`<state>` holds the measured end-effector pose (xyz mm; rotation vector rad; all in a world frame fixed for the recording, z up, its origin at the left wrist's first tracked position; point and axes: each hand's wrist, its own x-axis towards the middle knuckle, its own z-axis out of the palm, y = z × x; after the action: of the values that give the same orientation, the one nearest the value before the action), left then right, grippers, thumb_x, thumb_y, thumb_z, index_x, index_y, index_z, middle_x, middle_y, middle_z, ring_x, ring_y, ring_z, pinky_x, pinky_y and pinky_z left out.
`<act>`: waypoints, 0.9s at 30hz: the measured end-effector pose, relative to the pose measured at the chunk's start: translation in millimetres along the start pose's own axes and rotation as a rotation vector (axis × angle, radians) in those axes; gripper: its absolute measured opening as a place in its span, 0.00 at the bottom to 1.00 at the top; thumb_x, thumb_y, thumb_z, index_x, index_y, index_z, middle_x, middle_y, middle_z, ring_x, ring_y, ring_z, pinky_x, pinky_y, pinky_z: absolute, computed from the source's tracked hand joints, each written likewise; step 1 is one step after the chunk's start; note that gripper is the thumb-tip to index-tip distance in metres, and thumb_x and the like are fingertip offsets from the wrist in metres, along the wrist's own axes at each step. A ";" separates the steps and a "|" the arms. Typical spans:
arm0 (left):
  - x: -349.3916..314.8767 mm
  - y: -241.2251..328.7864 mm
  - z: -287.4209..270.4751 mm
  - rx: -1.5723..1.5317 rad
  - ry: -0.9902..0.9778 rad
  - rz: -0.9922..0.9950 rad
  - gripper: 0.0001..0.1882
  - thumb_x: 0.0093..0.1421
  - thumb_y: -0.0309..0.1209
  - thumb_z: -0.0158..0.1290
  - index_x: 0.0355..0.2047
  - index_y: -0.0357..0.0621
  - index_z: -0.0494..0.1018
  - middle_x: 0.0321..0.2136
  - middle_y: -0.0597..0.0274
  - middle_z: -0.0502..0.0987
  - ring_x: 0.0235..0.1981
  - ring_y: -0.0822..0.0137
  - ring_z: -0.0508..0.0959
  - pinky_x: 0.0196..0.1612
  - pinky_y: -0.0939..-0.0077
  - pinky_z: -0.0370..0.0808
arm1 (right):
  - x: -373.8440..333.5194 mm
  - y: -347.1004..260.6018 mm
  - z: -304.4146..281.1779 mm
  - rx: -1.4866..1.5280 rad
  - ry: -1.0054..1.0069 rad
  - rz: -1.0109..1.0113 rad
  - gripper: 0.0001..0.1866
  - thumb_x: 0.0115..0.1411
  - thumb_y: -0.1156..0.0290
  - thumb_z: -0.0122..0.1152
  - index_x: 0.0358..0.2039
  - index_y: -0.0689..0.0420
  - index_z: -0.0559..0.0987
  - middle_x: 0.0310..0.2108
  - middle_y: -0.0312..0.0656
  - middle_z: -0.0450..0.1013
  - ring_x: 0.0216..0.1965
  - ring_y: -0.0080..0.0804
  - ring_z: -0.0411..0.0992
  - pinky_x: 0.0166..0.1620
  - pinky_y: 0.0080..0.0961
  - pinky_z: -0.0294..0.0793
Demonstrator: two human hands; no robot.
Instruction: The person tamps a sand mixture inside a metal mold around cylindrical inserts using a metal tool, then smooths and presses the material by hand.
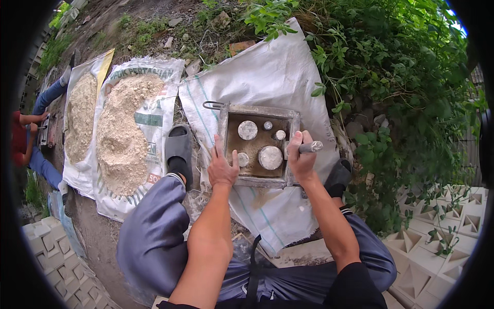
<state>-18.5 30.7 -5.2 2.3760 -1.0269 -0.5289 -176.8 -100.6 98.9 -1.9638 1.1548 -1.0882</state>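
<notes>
A square, dusty grey mould frame (260, 109) lies on a white woven sack (278, 72) between my feet. Inside it, several pale round cylinders of different sizes stand up from a brown, sandy floor; the largest cylinder (270, 157) is near the right side. My left hand (223, 167) rests on the frame's left edge, fingers stretched out and holding nothing. At the right edge, my right hand (301, 158) is closed round a short, thick grey rod (311, 147). One end sticks out to the right; whatever lies at its other end is mostly hidden by my fingers.
Left of my foot, a sack holds a heap of pale powder (123, 136), with another heap (81, 118) beyond it. A person (43, 129) works at the far left. Leafy plants (396, 77) crowd the right side. Patterned pale blocks (432, 247) are stacked lower right.
</notes>
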 end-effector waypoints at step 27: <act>1.4 -6.1 2.6 -0.081 0.068 -0.031 0.31 0.66 0.41 0.38 0.69 0.60 0.47 0.54 0.49 0.69 0.41 0.41 0.76 0.44 0.49 0.73 | -57.8 -15.3 -11.6 0.034 0.009 0.160 0.18 0.69 0.71 0.45 0.20 0.60 0.63 0.12 0.35 0.62 0.13 0.21 0.59 0.17 0.25 0.58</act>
<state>-15.6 32.5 -11.0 2.3258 -0.9228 -0.4888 -197.3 -43.3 96.9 -1.8080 1.2662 -1.0275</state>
